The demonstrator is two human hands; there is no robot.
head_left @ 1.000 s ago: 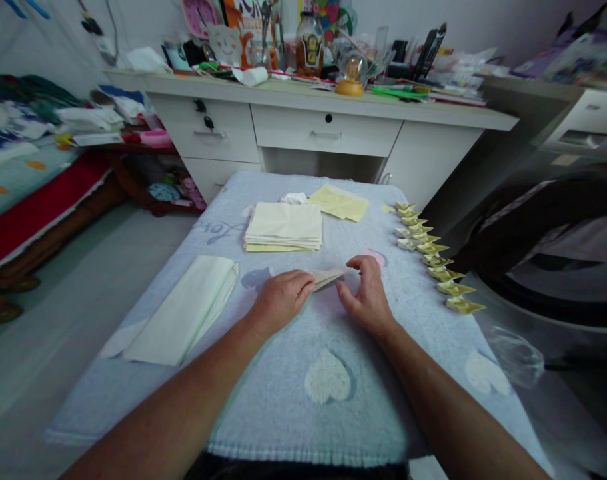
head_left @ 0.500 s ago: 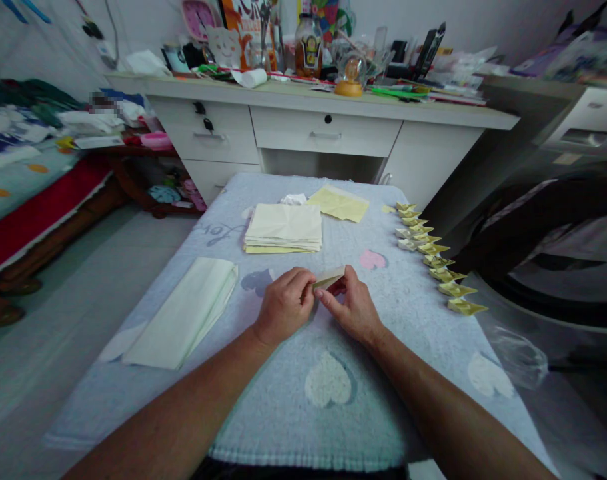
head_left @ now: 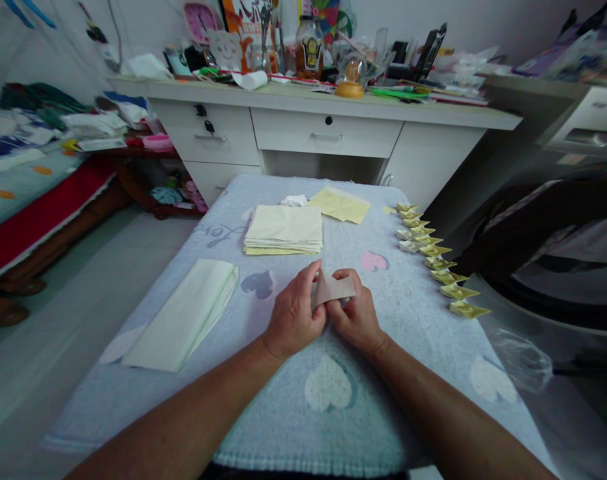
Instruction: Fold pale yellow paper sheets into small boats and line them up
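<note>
Between my hands, just above the cloth-covered table, is a small piece of folded paper (head_left: 334, 289) with a peak standing up at its left. My left hand (head_left: 297, 308) grips its left side, thumb low and fingers behind. On the right side, my right hand (head_left: 356, 312) pinches the lower edge, its fingers curled and partly hidden by the paper. Beyond them lies a stack of cream and yellow paper sheets (head_left: 284, 227). A larger folded pale sheet (head_left: 186, 313) rests to the left. Along the right edge runs a row of several small folded paper boats (head_left: 456, 291).
A loose yellow sheet (head_left: 340, 203) and a crumpled white tissue (head_left: 294, 200) lie at the table's far end. Behind stands a white desk (head_left: 328, 133) crowded with jars and other items. A bed (head_left: 28, 187) is at left, a washing machine (head_left: 583, 153) at right.
The folded paper has been turned, so its peak now points up and a wide face shows. My left hand has rotated upright around it, and my right fingers have curled under its edge.
</note>
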